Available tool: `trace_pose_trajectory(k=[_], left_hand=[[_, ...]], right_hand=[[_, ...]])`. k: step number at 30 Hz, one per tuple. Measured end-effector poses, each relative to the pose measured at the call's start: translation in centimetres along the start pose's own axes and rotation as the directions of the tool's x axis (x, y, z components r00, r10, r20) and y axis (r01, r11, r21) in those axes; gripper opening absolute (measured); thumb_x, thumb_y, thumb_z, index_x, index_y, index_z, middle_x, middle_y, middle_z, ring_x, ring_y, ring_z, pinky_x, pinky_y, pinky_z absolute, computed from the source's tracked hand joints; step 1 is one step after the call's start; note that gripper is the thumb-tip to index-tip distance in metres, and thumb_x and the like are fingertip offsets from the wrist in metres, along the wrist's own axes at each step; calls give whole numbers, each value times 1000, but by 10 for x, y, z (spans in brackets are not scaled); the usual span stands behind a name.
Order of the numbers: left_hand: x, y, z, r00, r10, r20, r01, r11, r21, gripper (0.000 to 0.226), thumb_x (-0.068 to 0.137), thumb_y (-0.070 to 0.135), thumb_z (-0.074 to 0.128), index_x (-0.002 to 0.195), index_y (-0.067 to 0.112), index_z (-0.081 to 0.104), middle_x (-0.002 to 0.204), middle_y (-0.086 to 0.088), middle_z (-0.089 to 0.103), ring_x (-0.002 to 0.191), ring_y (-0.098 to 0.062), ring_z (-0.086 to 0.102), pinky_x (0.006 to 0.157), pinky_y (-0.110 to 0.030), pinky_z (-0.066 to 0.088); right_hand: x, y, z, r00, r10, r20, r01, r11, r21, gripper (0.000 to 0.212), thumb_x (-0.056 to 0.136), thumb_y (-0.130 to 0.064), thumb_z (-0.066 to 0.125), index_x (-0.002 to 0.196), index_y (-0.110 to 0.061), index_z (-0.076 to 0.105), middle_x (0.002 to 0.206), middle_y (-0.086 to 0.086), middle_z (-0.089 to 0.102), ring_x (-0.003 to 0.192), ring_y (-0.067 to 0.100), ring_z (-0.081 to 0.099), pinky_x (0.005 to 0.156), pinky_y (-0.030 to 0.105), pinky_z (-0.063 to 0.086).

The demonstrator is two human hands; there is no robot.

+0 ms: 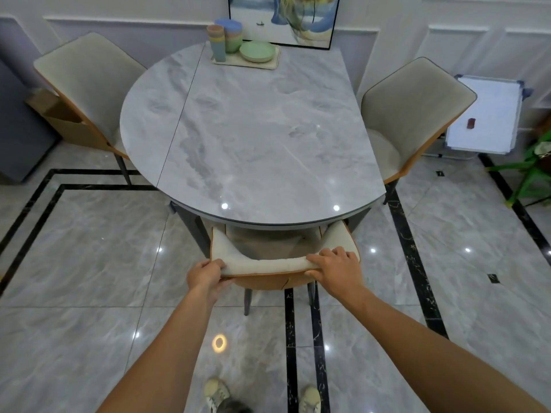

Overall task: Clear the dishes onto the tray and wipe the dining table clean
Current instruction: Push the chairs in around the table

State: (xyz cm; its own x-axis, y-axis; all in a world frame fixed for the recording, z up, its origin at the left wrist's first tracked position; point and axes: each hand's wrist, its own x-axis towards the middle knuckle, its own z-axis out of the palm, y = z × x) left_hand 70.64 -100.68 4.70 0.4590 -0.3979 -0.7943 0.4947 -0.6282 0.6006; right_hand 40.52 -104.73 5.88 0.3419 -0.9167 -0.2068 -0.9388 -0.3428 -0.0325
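A grey marble dining table (253, 138) fills the middle of the view. At its far edge a beige tray (269, 64) holds a green plate stack (257, 51), stacked cups (216, 40) and stacked bowls (231, 34). A cream chair (268, 262) is tucked under the table's near edge. My left hand (207, 277) grips the left end of its backrest. My right hand (334, 268) grips the right end.
Two more cream chairs stand at the table's left (83, 84) and right (414, 114). A framed picture (283, 19) leans on the wall behind the tray. A whiteboard (486, 114) and a green stool (533, 171) are at the right. A cardboard box (56, 114) sits at left.
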Motion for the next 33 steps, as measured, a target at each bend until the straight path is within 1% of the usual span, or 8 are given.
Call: trace_pose_trajectory(k=[6,15,17,20,25,28,31,33], left_hand=[[9,2,-10,996,70,58,-68,997,-39,50,94,4,72,142,11,57,136,-14,58,112,-34,65,66,-39,65],[9,16,-20,981,81,176,-81,997,-4,52,99,5,67,148,9,51,142,-17,54,116,-35,62,80,-43,64],[6,19,-29,972,67,223,-77,996,34,44,103,9,62,146,7,52,137,-15,57,111,-33,64,89,-44,60],[7,35,-53,957,52,287,-88,990,113,23,107,20,58,128,13,57,134,-11,61,112,-29,63,99,-45,53],[24,81,-123,953,89,288,-118,989,85,30,109,25,51,134,9,57,131,-14,62,114,-30,61,92,-42,53],[37,100,-167,960,107,259,-128,990,66,25,108,25,52,126,10,62,125,-14,66,110,-30,64,101,-45,52],[52,113,-208,965,104,242,-122,991,61,30,107,24,54,130,7,64,114,-13,69,97,-26,66,85,-38,55],[61,122,-233,968,102,229,-115,992,46,31,106,24,55,130,7,64,114,-13,69,97,-26,68,85,-38,54]], right_hand=[[7,-8,1,999,0,32,0,1000,13,43,101,-61,46,139,-42,55,129,-6,63,119,21,54,99,39,40],[14,-25,-14,990,62,124,-62,998,2,44,100,-58,51,140,-41,54,132,-3,61,120,22,53,101,40,44],[13,-32,-17,989,70,131,-75,997,33,45,99,-55,55,139,-37,56,132,-1,60,120,22,53,100,39,45],[17,-54,-27,988,74,135,-91,988,128,53,94,-58,58,142,-34,54,137,1,57,125,22,54,103,41,47],[42,-118,-46,991,52,124,-83,961,265,58,95,-57,57,146,-31,51,145,0,52,133,23,50,108,45,46],[60,-159,-54,995,17,96,-51,931,361,55,96,-58,57,143,-30,54,143,-2,54,130,21,52,107,42,47],[81,-196,-59,994,-34,104,-12,910,414,50,98,-54,59,141,-28,55,139,-1,55,124,19,55,104,36,47],[97,-219,-59,992,-60,111,8,908,418,46,99,-50,59,138,-27,58,136,-1,58,121,20,57,103,36,47]])
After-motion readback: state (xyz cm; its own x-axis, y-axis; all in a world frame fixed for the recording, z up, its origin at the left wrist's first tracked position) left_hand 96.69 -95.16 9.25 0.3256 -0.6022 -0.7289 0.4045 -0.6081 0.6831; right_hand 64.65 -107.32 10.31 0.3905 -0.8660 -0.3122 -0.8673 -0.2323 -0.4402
